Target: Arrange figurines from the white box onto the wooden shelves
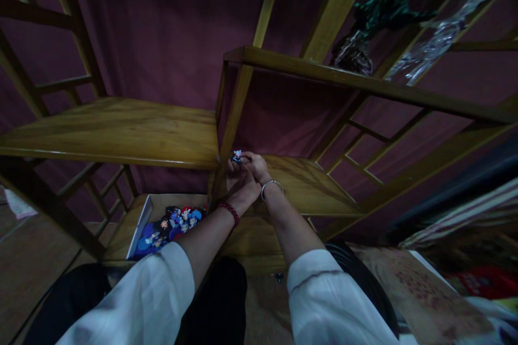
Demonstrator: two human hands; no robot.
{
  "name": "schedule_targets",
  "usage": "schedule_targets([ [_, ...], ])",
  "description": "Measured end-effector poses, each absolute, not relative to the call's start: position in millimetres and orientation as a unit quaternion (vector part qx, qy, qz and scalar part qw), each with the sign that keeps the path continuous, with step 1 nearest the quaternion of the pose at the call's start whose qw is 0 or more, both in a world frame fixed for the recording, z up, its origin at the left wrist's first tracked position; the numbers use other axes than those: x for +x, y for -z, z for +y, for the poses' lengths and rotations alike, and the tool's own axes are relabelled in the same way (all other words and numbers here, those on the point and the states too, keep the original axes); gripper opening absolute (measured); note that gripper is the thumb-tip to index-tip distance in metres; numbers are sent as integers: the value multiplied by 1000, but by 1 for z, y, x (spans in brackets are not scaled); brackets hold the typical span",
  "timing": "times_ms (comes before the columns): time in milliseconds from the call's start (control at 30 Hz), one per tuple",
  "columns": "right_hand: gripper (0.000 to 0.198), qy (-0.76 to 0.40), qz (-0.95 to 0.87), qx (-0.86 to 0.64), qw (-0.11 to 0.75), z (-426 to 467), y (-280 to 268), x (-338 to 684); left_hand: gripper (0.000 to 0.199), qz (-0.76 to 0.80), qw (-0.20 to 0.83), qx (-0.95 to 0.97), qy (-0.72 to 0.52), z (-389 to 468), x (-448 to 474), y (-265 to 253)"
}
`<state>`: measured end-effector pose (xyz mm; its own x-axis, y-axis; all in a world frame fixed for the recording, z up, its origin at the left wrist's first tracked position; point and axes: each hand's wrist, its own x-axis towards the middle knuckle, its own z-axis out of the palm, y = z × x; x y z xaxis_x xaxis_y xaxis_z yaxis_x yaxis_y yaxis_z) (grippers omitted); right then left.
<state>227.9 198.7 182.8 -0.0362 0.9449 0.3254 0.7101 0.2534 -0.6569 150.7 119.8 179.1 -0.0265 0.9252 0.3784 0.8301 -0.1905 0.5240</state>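
Note:
A small figurine, pale on top and dark below, stands upright at my fingers by the left post of the middle shelf. My right hand, with a silver bangle at the wrist, reaches in from the right and has its fingertips closed on it. My left hand, wearing a dark red bead bracelet, is just below with bent fingers closed around the figurine's lower part; those fingertips are partly hidden. Both hands are over the left end of the wooden shelf board.
An open white box full of small colourful figures sits on the lower left shelf. A higher board juts out at left. Above right, a ledge carries a dark green ornament and a clear glass-like one.

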Motion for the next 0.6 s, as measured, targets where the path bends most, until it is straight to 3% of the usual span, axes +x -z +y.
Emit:
schedule_targets([
  [600, 25, -144, -711, -598, 342, 197, -185, 229, 39, 628, 106, 691, -342, 133, 150, -172],
])
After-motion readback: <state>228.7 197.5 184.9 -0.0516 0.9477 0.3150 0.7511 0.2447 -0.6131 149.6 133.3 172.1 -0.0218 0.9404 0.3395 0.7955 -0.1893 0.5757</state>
